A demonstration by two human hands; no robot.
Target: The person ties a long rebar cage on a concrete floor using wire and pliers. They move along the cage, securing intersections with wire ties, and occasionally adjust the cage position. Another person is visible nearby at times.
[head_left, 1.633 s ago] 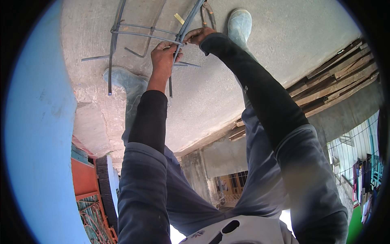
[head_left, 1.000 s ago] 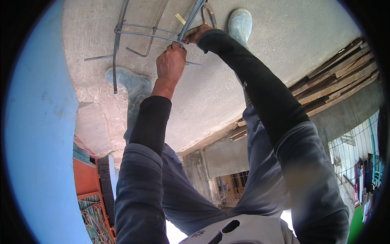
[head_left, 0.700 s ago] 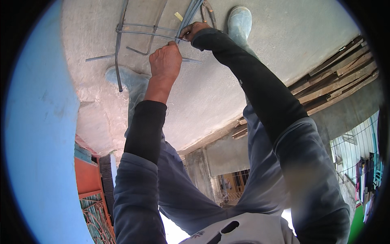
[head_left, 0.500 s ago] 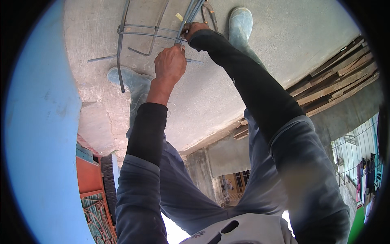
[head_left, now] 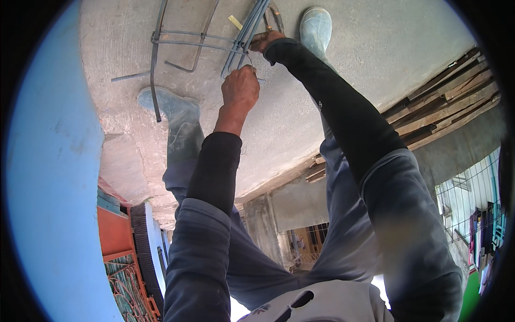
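A bundle of thin steel rebar rods [head_left: 250,29] slants down from the top edge above the concrete floor. It meets crosswise rods [head_left: 198,44] that join a darker rebar [head_left: 155,64] on the left. My left hand [head_left: 240,88] is closed just below the bundle's lower ends, on a thin tie wire [head_left: 250,58] that curves up toward the bars. Against the bundle's right side, my right hand [head_left: 266,41] has its fingers curled; what they pinch is hidden. Pincers [head_left: 276,19] lie beyond it, partly out of view.
My rubber boots [head_left: 315,29] stand on either side of the rods. A bent rod [head_left: 201,40] lies between the crosswise ones, with a small yellow strip [head_left: 235,22] nearby. Stacked wooden planks [head_left: 445,104] line the right; a blue wall [head_left: 53,161] rises on the left.
My left hand has drawn down and right, away from the bars, and the wire now shows between them. My right hand has shifted slightly right. More of the bundle's lower ends is visible.
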